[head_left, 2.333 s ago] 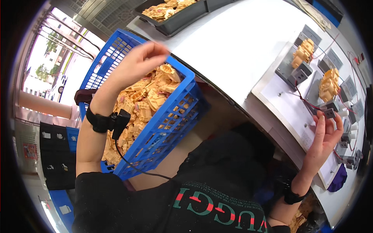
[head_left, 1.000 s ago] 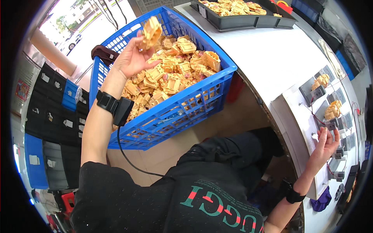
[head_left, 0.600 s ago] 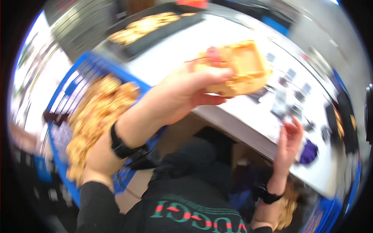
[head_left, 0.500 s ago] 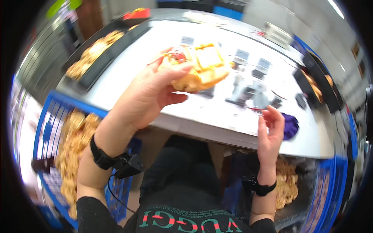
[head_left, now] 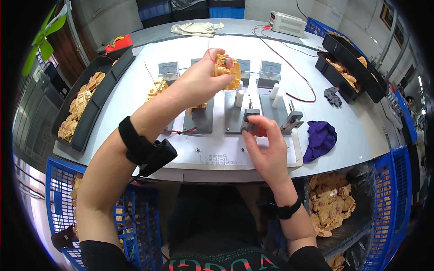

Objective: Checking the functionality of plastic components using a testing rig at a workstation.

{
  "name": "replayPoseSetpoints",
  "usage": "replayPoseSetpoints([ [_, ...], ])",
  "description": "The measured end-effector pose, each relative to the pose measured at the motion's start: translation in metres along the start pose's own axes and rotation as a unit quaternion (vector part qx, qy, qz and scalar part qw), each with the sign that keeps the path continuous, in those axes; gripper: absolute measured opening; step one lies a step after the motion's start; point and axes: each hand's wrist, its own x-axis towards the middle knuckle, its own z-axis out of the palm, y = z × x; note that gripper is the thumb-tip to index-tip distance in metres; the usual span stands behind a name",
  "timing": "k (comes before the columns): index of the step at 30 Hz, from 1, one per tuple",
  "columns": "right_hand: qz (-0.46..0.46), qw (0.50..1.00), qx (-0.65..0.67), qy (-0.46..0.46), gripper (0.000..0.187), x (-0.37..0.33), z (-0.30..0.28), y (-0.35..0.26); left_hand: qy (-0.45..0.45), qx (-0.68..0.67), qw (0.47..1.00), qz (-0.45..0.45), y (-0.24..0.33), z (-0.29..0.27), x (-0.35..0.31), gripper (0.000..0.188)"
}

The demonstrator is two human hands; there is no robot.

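Note:
My left hand [head_left: 201,77] grips a yellow plastic motor housing [head_left: 234,74] with a small motor and red wire on top. It is held above a grey test fixture [head_left: 233,113] with white upright posts [head_left: 240,98]. At that fixture's near end, the thumb and index finger of my right hand [head_left: 270,151] close on a dark grey clamp block [head_left: 250,118] with metal pins. A second fixture to the right has a similar grey clamp [head_left: 293,121]. Farther left, another yellow housing [head_left: 156,89] sits on the fixtures, partly behind my left forearm.
Several panel meters [head_left: 270,72] line the back of the fixtures. A power supply [head_left: 287,24] stands at the far right with red leads. Black trays [head_left: 81,135] of yellow parts flank the table. A purple cloth [head_left: 320,141] lies right; blue crates [head_left: 384,217] stand below.
My left hand has carried the housing over the right-hand fixtures. My right hand has moved left from beside the purple cloth onto the clamp block. The view has shifted and sharpened.

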Motion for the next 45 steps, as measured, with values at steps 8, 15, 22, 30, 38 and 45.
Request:
replayPoseSetpoints([
  [8,-0.005,0.999,0.041,-0.023,0.026,-0.002,-0.004,0.004,0.028,0.222,0.973,0.059,0.011,0.020,-0.004,0.057],
  [15,-0.011,0.999,0.038,-0.019,0.027,-0.002,-0.003,0.004,0.017,0.319,0.947,0.024,0.022,0.018,-0.015,0.060],
  [22,-0.002,0.999,0.029,-0.017,0.026,-0.002,-0.001,0.004,-0.028,0.349,0.937,0.017,0.032,0.010,-0.020,0.066],
  [30,-0.008,1.000,0.025,-0.010,0.027,-0.003,0.000,0.005,-0.030,0.325,0.943,0.060,0.028,0.013,0.003,0.058],
  [38,-0.006,0.999,0.036,-0.016,0.028,-0.003,-0.002,0.006,-0.040,0.308,0.941,0.132,0.016,0.012,-0.017,0.060],
  [45,-0.004,0.999,0.037,-0.013,0.027,-0.004,-0.002,0.007,-0.037,0.336,0.926,0.170,0.008,0.020,-0.026,0.065],
])
